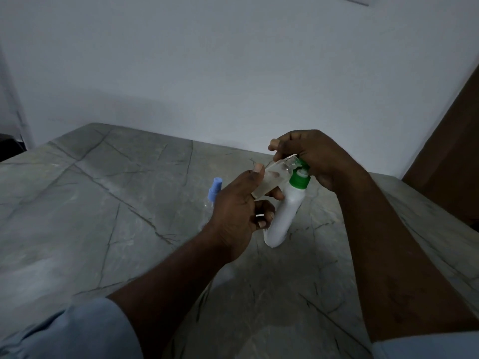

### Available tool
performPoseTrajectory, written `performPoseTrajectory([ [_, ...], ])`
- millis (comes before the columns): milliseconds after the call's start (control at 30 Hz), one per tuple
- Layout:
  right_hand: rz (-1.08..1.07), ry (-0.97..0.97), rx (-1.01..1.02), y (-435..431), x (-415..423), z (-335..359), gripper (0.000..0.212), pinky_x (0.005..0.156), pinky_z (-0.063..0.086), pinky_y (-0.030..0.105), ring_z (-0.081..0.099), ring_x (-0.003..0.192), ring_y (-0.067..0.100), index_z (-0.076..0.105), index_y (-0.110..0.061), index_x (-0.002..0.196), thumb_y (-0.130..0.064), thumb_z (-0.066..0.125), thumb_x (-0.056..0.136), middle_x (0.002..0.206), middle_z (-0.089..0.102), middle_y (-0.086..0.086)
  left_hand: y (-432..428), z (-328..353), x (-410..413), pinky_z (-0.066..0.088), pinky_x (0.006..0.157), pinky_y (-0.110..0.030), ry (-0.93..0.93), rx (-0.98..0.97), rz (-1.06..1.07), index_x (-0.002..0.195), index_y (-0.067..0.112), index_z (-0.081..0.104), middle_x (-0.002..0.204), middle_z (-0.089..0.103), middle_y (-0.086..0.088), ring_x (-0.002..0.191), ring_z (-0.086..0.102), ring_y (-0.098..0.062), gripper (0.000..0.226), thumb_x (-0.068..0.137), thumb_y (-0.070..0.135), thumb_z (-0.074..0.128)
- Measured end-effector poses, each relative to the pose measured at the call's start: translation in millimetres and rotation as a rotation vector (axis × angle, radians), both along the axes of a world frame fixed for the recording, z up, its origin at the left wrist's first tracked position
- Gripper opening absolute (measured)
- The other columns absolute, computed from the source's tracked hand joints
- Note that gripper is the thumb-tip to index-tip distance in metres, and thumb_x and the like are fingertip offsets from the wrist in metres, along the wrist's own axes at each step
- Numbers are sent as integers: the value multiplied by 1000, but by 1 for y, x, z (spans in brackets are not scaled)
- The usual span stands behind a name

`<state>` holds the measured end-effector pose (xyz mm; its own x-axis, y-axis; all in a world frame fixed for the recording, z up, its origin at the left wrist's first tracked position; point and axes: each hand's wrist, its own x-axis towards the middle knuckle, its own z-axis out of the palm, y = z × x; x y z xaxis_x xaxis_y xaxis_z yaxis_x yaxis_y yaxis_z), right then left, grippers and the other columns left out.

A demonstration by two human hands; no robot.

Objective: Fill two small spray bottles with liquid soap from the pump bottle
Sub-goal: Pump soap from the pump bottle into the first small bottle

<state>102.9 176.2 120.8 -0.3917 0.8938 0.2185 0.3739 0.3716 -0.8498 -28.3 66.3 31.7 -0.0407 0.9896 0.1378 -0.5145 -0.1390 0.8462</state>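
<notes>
A white soap bottle with a green collar stands on the grey marble table, right of centre. My left hand pinches a small clear spray bottle, tilted with its open neck up against the green top. My right hand curls over the green pump head and covers most of it. A second clear spray bottle with a blue cap stands just left of my left hand, partly hidden behind it.
A pale wall rises behind the table's far edge. A brown wooden panel stands at the right. The table's left corner drops off near a dark gap at the far left.
</notes>
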Motion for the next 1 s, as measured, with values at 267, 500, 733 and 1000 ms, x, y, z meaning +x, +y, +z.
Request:
performPoseTrajectory([
  [267,-20,-13,-127,3,-4,-8,18,98,55,51,72,90,22,80,-10,96,-6,64,90,92,79,-1,0,0,-2,38,54,-27,6,-31,17,118,4,64,83,65,-10,52,49,-16,47,100,45,50],
  [500,-28,-25,-114,3,-3,-11,15,98,54,54,69,94,26,81,-14,93,-10,66,91,95,79,5,-1,0,-2,43,51,-25,-16,-71,23,112,7,66,83,66,-11,52,50,-16,40,101,42,49],
  [733,11,9,37,-4,-1,2,14,78,56,32,70,79,13,77,-8,97,-18,67,95,88,77,5,0,-1,0,42,51,-25,23,-11,-5,122,5,63,88,66,-9,53,51,-16,49,101,45,46],
  [1000,-10,10,-70,2,-4,-4,15,94,56,49,72,85,20,78,-7,96,-6,63,91,84,79,-4,0,-1,0,42,52,-25,23,-16,10,121,5,64,88,67,-10,53,51,-15,48,100,44,47],
])
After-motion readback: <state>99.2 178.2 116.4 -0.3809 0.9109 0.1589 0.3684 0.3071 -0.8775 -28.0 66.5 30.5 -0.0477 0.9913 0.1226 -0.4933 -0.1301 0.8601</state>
